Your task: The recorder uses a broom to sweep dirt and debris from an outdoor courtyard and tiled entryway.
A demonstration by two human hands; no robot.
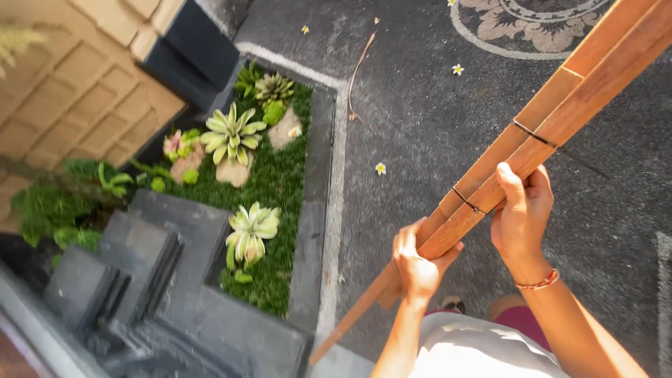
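— so, what are we holding?
— our left hand [416, 262] and right hand [521, 213] are both closed around a bundle of long wooden slats [553, 115], bound by thin dark straps [535, 134].
— where does it run?
— it slants up past our right hand and down below our left.
— and beside us?
— left of our left hand, a planted bed [262, 175] with pale rosette plants [231, 133]; fallen flowers [380, 168] dot the dark pavement [420, 105].

Two hands, the left [416, 264] and the right [521, 213], grip one bundle of wooden slats [539, 126] bound by two dark straps [533, 134]. Four small white flowers [380, 169] lie on the dark pavement [420, 105]. In the planter bed [269, 182], three large pale-striped rosette plants [231, 133] grow, and two tan stones [283, 129] sit among them.
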